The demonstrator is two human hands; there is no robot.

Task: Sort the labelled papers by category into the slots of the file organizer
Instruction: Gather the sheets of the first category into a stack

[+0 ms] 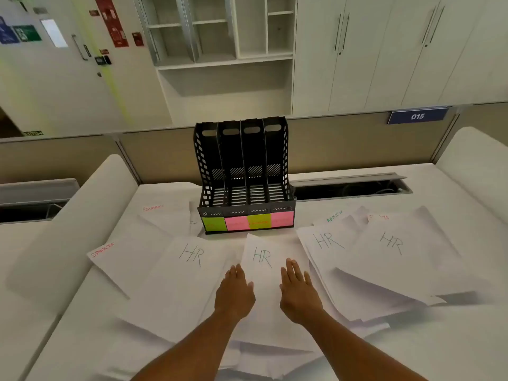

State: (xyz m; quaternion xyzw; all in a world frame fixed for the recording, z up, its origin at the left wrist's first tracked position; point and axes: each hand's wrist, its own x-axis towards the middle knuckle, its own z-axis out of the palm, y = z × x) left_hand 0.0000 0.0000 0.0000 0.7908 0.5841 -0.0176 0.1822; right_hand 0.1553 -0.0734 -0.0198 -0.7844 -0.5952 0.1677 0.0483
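Note:
A black file organizer (244,160) stands upright at the back of the white desk, its slots showing no paper, with green and pink sticky labels along its front base. White papers lie spread before it. Several read "HR": the middle one (262,254) lies between my hands, others at left (192,255) and right (328,240), (391,243). A "SPORTS" sheet (103,250), a "FINANCE" sheet (154,208) and an "ADMIN" sheet (334,215) also show. My left hand (235,291) and my right hand (298,291) rest flat, palms down, on the paper pile, holding nothing.
A beige partition (357,144) runs behind the desk, with a blue "015" plate (417,116). An open cable tray (349,185) sits right of the organizer. Curved white desk dividers (82,215) flank the work area. Cabinets and shelves (225,37) fill the background.

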